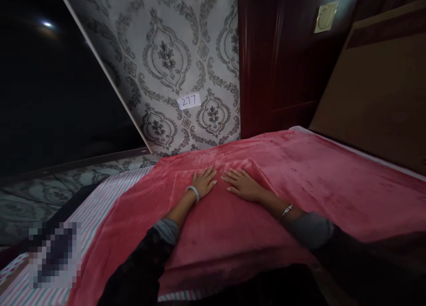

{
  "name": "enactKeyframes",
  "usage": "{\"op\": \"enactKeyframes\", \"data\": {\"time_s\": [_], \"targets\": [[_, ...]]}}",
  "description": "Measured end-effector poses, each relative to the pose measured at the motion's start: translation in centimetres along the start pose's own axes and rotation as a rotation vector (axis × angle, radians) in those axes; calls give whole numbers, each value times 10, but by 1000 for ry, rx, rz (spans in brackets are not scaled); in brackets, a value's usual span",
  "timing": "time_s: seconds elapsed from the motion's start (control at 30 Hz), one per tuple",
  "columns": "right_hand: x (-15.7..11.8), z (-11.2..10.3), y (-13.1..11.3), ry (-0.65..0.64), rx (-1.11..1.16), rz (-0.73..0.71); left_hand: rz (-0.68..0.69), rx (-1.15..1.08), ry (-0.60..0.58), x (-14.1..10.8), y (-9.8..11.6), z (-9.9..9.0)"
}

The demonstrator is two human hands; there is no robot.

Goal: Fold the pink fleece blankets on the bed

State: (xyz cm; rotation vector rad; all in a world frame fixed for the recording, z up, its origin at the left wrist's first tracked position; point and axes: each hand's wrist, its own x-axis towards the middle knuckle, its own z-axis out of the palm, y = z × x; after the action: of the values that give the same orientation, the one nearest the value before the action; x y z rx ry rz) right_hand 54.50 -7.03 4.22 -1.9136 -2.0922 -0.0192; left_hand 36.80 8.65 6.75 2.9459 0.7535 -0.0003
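A pink-red plush blanket [206,235] is spread over a striped sheet [100,204], with a folded layer on top in the middle. My left hand [203,182] lies flat on this layer, fingers spread and pointing away from me. To its right, my right hand [242,184] also rests flat on the blanket, its fingers apart and turned toward the left. A small gap separates the two hands. Neither holds anything. Bracelets circle both wrists.
A large dark screen [66,84] stands at the left. Patterned wallpaper [166,62] with a paper label reading 277 [189,101] is behind the bed. A dark red wooden panel [266,62] and a large brown board [376,84] rise at the right. One patch at lower left is pixelated.
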Motion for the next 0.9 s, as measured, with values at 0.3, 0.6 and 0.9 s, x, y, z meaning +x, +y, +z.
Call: {"op": "enactKeyframes", "data": {"time_s": [0.3,0.6,0.9], "targets": [[-5,21,10,55,-26,29,-13,-5,28,-3,0,14],[-17,12,34,182,-188,549,-291,-85,132,-6,-25,11],[-32,7,43,121,-78,704,-502,-430,267,-53,-94,10]]}}
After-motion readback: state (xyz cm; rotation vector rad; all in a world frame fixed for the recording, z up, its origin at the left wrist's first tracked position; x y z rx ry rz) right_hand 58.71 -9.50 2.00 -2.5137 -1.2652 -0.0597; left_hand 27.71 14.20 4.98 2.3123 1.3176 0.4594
